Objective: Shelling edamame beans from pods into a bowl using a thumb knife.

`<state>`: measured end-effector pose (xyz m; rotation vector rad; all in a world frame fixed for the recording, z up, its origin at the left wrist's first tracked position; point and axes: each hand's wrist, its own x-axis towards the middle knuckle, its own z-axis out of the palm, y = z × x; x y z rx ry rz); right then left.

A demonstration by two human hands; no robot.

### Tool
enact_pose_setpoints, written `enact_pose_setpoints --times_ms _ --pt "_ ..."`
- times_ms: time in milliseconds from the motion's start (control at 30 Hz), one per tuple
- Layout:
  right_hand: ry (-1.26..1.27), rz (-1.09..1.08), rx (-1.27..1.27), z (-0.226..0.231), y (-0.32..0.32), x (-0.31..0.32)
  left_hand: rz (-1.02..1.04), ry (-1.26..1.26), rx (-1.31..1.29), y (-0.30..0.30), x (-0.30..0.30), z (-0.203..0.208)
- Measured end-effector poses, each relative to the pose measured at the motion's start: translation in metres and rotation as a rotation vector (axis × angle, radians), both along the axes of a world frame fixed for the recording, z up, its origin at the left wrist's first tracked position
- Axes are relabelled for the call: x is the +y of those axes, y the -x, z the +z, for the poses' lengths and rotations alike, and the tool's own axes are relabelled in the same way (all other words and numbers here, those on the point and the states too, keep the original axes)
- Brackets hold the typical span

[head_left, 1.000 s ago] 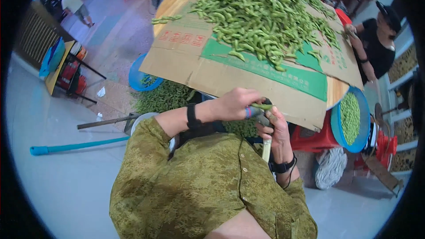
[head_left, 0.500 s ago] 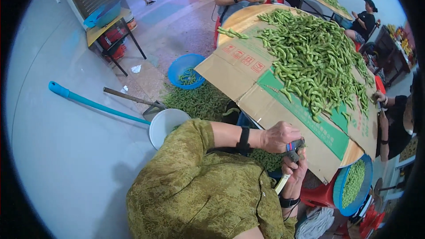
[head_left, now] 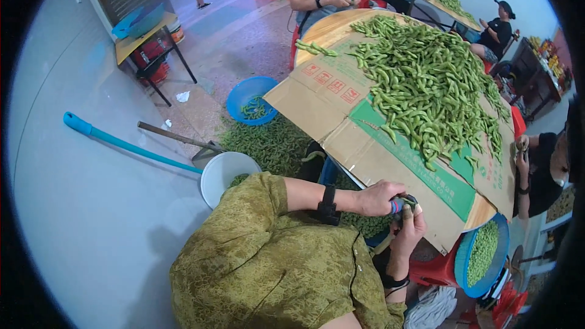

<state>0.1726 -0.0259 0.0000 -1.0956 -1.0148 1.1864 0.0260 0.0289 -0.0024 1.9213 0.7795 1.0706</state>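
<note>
My left hand (head_left: 379, 198) reaches in from the left, fingers curled, over the near edge of the cardboard. Dark coverings with a blue and red band (head_left: 397, 205) wrap its fingertips. My right hand (head_left: 409, 233) comes up from below, thumb and fingers pinched together. Between the two sets of fingertips is a small green bean pod (head_left: 409, 202), mostly hidden. Below my left wrist lies a heap of small green pieces (head_left: 364, 224) in a container, partly covered by my arms. A large pile of green bean pods (head_left: 426, 79) covers the flattened cardboard (head_left: 323, 109) on the round table.
A blue basin of shelled beans (head_left: 504, 250) sits right on a red stool (head_left: 434, 268). To the left are a white bucket (head_left: 213, 180), a teal pole (head_left: 140, 149), a blue basin (head_left: 234, 100) and discarded pods (head_left: 268, 146) on the floor. Other people sit around the tables.
My right hand has risen and straightened, its fingertips now meeting my left fingertips. My left hand has shifted slightly down and left. The whole view has shifted a little.
</note>
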Motion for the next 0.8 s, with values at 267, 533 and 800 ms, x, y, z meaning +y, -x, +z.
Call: enact_pose_setpoints --times_ms 267,533,800 --pt "-0.169 -0.091 -0.478 -0.01 -0.015 0.0 -0.113 0.067 0.134 -0.009 -0.004 -0.014" --pt "-0.125 0.007 -0.427 -0.01 -0.022 0.002 -0.199 0.115 0.106 0.002 0.0 0.008" --pt "0.158 0.02 0.168 0.002 -0.03 -0.003 -0.203 0.09 0.197 0.012 -0.016 0.024"
